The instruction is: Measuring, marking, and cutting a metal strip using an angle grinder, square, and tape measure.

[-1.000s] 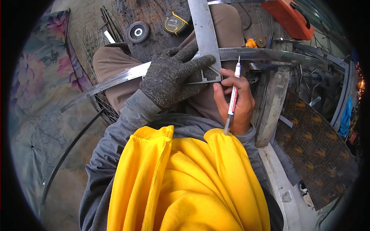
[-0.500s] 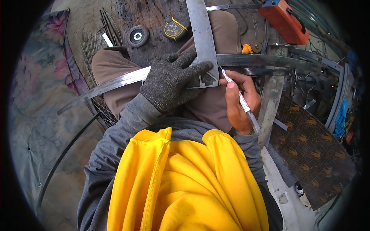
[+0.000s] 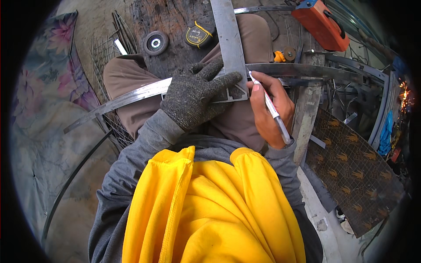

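My left hand [image 3: 190, 98], in a dark grey knit glove, clamps a metal square [image 3: 230, 37] against a long flat metal bar [image 3: 125, 96] lying across my lap. The square's wide blade points away from me, crossing the bar. Its index finger stretches over the corner of the square; the thumb is mostly hidden. Just right of the blade, my bare right hand [image 3: 285, 107] pinches a white marker pen [image 3: 269, 104]. The pen's tip is at the bar, close beside the blade's right edge; whether it touches is too small to tell.
Past my knees, a round grinding disc [image 3: 155, 43] and a black-and-yellow tape measure [image 3: 198, 35] lie on a worn wooden board [image 3: 175, 15]. An orange case [image 3: 320, 26] stands far right. Sparks [image 3: 405, 97] fly at the right rim, beyond a patterned dark sheet [image 3: 346, 171]. Floral cloth [image 3: 39, 96] covers the left.
My right hand has shifted slightly up and left, bringing the marker's tip farther along the blade's edge onto the bar. Left hand and square stay put. Sparks have appeared at far right.
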The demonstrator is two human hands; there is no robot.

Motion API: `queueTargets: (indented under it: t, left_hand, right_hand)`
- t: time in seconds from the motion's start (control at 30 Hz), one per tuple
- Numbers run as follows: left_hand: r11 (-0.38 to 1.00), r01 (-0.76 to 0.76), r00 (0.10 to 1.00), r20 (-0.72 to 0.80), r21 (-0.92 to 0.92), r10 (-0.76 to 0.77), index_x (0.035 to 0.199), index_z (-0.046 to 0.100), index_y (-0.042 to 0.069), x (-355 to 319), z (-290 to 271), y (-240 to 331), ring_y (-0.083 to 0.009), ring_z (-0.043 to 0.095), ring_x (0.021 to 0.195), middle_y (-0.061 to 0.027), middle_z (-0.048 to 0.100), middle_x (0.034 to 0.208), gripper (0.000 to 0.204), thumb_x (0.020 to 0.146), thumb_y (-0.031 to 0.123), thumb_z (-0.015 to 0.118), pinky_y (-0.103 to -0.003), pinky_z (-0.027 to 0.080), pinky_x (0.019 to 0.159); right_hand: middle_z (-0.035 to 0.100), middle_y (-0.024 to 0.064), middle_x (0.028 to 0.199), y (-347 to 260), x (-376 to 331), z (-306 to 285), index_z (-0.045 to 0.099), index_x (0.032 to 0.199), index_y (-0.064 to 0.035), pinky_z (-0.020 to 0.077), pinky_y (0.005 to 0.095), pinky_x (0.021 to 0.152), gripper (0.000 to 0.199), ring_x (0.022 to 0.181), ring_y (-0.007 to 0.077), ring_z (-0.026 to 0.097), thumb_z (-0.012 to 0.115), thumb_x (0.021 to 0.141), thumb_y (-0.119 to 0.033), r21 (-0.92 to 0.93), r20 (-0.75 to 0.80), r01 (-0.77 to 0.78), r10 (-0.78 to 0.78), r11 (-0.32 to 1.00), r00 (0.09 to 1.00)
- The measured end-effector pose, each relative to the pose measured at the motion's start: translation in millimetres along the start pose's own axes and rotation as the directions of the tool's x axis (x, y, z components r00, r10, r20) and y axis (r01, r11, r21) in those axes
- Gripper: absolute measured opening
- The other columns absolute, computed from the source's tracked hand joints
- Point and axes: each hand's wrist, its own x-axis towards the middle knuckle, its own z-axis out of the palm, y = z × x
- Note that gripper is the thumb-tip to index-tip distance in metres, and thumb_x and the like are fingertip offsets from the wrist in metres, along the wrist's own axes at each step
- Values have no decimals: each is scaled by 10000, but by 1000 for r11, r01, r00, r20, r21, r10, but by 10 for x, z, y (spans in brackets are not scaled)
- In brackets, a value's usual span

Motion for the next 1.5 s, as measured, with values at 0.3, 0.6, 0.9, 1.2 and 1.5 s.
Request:
queueTargets:
  t: [0.3, 0.6, 0.9, 1.2, 1.5]
  left_hand:
    - [1000, 16, 1000, 10, -18, -15, 1441, 664, 212, -5, -25, 9, -461, 636, 1237, -160, 566, 1559, 741, 731, 233, 875, -533, 515, 1059]
    - [1000, -10, 1000, -16, 21, 10, 1448, 647, 268, -30, 4, -4, -436, 666, 1189, -137, 605, 1489, 688, 788, 296, 839, -524, 519, 1004]
    - [999, -2, 1000, -13, 32, 2, 1451, 646, 276, -24, -4, 13, -443, 658, 1212, -135, 597, 1495, 685, 793, 330, 829, -536, 516, 1011]
    - [999, -2, 1000, -10, 40, 3, 1462, 636, 273, -29, -2, 7, -448, 652, 1233, -154, 587, 1511, 701, 791, 344, 827, -548, 509, 1020]
    - [999, 7, 1000, -11, -48, -7, 1360, 677, 152, -19, -56, 0, -420, 631, 1272, -169, 615, 1479, 675, 725, 205, 899, -517, 518, 1059]
  right_hand:
    - [754, 162, 970, -35, 15, -98, 730, 1167, 10, 589, 376, 784, 240, 865, 277, 746, 687, 946, -74, -128, 64, 92, -85, 988, 994]
    - [734, 158, 1000, -72, 118, -120, 754, 1153, -10, 568, 374, 827, 272, 897, 295, 726, 676, 894, -38, -132, 125, 228, -212, 965, 969]
    - [729, 156, 995, -101, 97, -157, 755, 1156, -4, 562, 360, 827, 277, 893, 276, 725, 667, 895, -27, -115, 140, 168, -152, 979, 979]
    - [732, 159, 979, -109, 100, -250, 753, 1130, -10, 564, 389, 843, 261, 902, 307, 725, 677, 882, -36, -95, 180, 145, -127, 985, 975]
    - [766, 154, 1169, -106, 137, -476, 729, 1188, -51, 527, 465, 998, 302, 1091, 341, 726, 766, 907, -155, -261, 29, 209, -209, 942, 978]
